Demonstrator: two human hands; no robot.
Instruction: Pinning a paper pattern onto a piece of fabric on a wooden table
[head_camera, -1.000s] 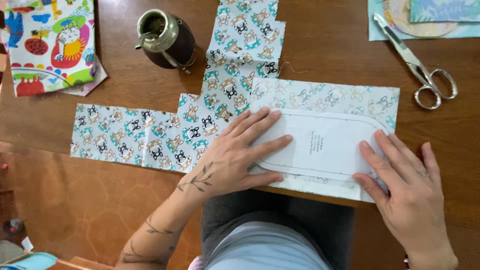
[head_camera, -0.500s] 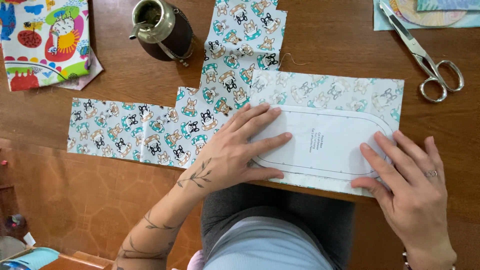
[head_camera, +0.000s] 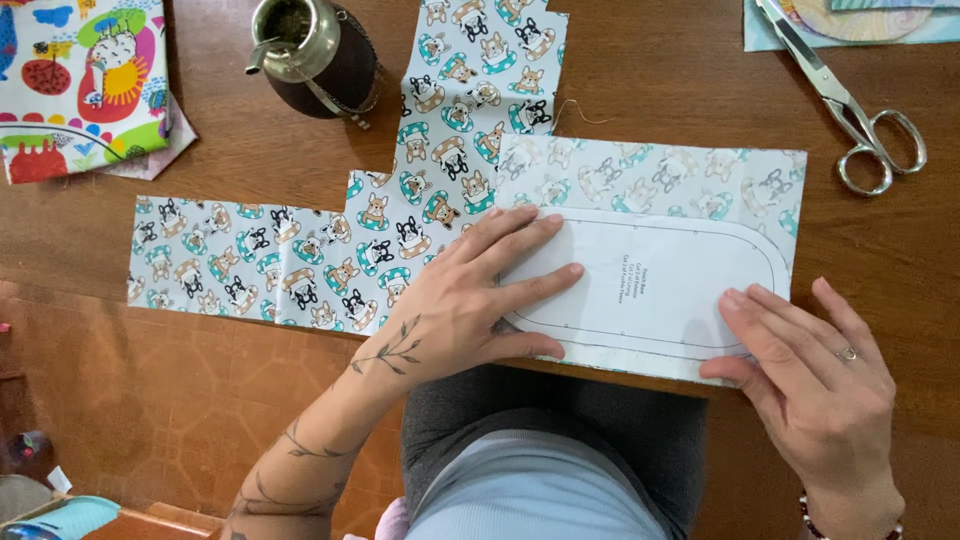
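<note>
A white paper pattern piece (head_camera: 655, 285) with rounded ends lies on a folded piece of light blue dog-print fabric (head_camera: 640, 175) at the near edge of the wooden table (head_camera: 660, 70). My left hand (head_camera: 470, 295) lies flat with fingers spread on the pattern's left end and the fabric. My right hand (head_camera: 815, 375) presses flat on the pattern's lower right corner, a ring on one finger. More of the same dog-print fabric (head_camera: 300, 265) stretches left and toward the back.
Metal scissors (head_camera: 845, 105) lie at the back right, next to a pale blue cloth (head_camera: 900, 25). A brown cup with a metal rim (head_camera: 310, 55) stands at the back, left of centre. Bright cartoon-print fabric (head_camera: 75, 80) lies at the far left.
My right hand has slid a little toward the pattern's lower right corner. The left hand stays flat in place. The view has shifted slightly.
</note>
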